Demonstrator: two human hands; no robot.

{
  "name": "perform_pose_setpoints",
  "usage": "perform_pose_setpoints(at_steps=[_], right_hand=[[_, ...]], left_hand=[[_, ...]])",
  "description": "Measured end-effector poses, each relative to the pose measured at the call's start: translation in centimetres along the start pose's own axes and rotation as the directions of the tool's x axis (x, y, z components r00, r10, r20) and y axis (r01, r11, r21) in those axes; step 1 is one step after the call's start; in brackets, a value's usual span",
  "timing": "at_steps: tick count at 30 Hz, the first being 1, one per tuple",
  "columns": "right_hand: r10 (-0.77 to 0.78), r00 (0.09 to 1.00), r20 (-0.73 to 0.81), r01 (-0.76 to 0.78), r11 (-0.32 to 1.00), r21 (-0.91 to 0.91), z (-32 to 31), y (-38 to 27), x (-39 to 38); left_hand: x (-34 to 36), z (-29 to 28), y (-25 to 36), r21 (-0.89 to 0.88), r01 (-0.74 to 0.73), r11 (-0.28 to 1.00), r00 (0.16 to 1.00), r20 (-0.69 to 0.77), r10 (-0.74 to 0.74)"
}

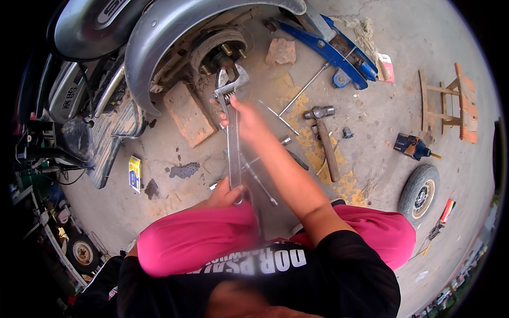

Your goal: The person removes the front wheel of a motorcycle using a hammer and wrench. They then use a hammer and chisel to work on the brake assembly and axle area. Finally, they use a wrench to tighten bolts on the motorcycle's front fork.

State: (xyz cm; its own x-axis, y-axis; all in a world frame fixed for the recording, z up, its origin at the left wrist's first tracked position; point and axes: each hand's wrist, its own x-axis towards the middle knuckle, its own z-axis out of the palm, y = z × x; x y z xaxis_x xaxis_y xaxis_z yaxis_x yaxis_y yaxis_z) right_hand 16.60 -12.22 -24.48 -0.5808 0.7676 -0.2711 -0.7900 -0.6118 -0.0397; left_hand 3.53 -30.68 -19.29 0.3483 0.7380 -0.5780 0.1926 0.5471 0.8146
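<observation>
A large adjustable wrench (233, 143) runs away from me, its jaws up at the middle of a wheel hub (217, 47) under a grey fender. Whether the jaws grip the hub's centre I cannot tell. My right hand (243, 119) is closed around the wrench just below its head, near the adjusting screw. Lower down, my left hand (227, 194) clasps the end of the handle, close to my left knee. Beneath the wrench a metal cross-shaped tool (260, 183) lies on the ground, partly hidden by my right forearm.
Left of the wrench is a brick (189, 114); another broken brick (281, 52) lies beyond. A blue floor jack (328, 47) stands far right. Nearer are a hammer (326, 143), a dark bottle (411, 147), a loose wheel (419, 194), a wooden stool (465, 103) and a yellow box (135, 174).
</observation>
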Motion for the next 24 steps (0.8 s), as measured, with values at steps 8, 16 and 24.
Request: perform_pose_setpoints(at_steps=[8, 16, 24], right_hand=[[0.041, 0.966, 0.256, -0.131, 0.929, 0.346, -0.6, 0.2, 1.8], [0.082, 0.997, -0.008, -0.081, 0.99, 0.117, 0.3, -0.1, 2.1], [0.016, 0.991, -0.13, -0.01, 0.999, 0.046, 0.8, 0.0, 1.8]], left_hand=[[-0.2, -0.9, 3.0, 0.018, -0.001, 1.0, 0.992, 0.125, -0.001], [0.2, -0.1, 2.6, -0.147, 0.122, 0.982, 0.991, 0.075, -0.111], [0.4, 0.7, 2.6, -0.224, 0.055, 0.973, 0.997, 0.062, -0.042]])
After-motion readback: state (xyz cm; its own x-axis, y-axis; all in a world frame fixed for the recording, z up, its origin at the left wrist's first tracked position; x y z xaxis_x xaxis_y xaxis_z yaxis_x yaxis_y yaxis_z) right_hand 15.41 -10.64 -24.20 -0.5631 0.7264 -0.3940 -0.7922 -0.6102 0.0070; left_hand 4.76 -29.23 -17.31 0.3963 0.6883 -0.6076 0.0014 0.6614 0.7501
